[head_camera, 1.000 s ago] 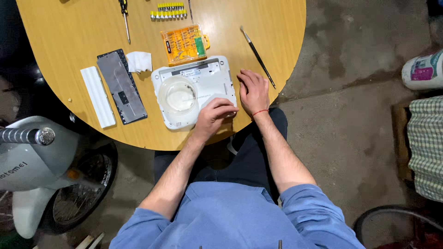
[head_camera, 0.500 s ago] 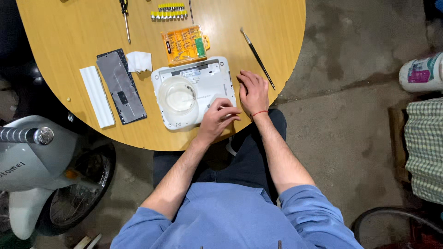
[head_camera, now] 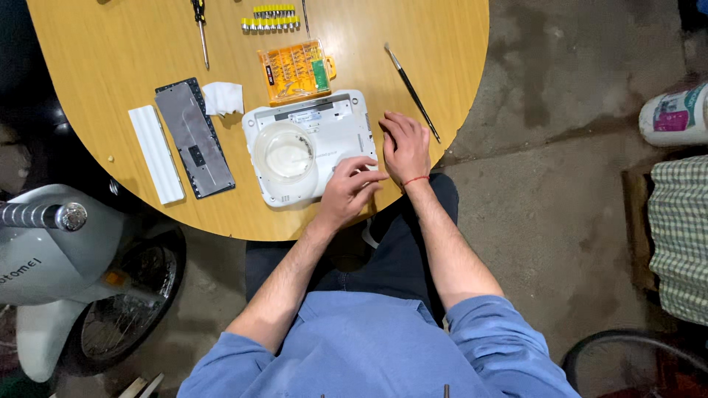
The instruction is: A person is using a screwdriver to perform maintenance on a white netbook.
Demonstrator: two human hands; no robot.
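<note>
A small white laptop lies upside down on the round wooden table, near its front edge. A clear round dish rests on the laptop's underside. My left hand lies on the laptop's near right corner, fingers bent and pinched close together; whether they grip something small cannot be made out. My right hand rests flat on the table just right of the laptop, touching its edge, with a red thread around the wrist.
Left of the laptop lie a grey keyboard panel, a white strip and a white cloth. Behind it are an orange bit case, a row of bits, a screwdriver and a thin brush. A scooter stands at the left.
My left hand has shifted slightly along the laptop's near right corner and its fingers have curled. The right hand has stayed put.
</note>
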